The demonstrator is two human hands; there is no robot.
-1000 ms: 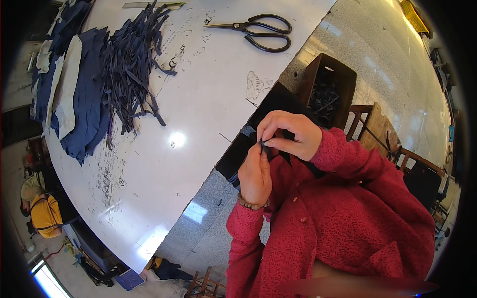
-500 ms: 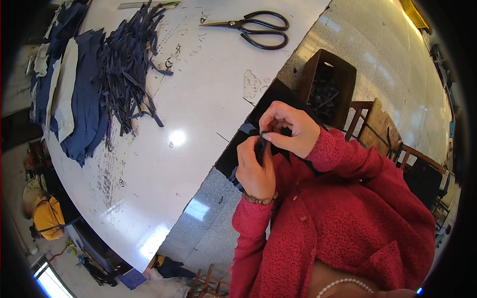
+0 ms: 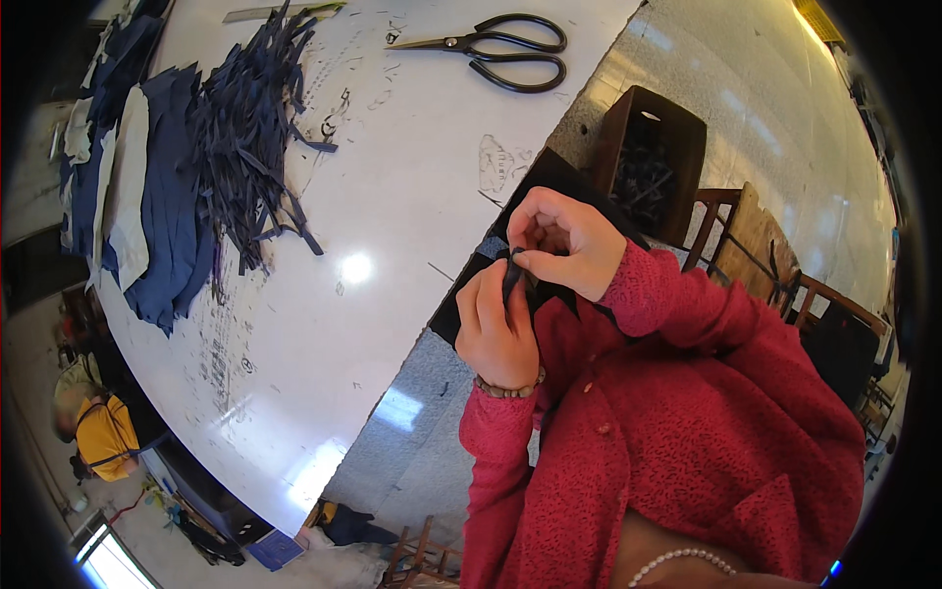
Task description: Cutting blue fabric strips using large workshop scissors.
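Observation:
Just past the worktable's edge, my left hand (image 3: 496, 334) holds a narrow dark fabric strip (image 3: 509, 278) between bent fingers. My right hand (image 3: 574, 245), above it to the right, pinches the top end of that strip with thumb and forefinger. Behind both hands is dark material (image 3: 467, 294) along the table edge. On the white tabletop (image 3: 314, 344), black-handled scissors (image 3: 510, 49) lie beyond my hands; to their left are a tangled pile of dark navy strips (image 3: 255, 137) and layered navy fabric pieces (image 3: 172, 206) with pale pieces.
A brown bin (image 3: 648, 167) of dark scraps stands right of the table, beside wooden chairs (image 3: 746, 236). A yellow crate (image 3: 814, 25) sits far back. Another person (image 3: 108, 437) in yellow is at the far left. A metal ruler (image 3: 245, 14) lies at the table's back.
Both hands have moved a little upward in the view with the strip. The fingers of my left hand have shifted along it, and more of the strip shows between them.

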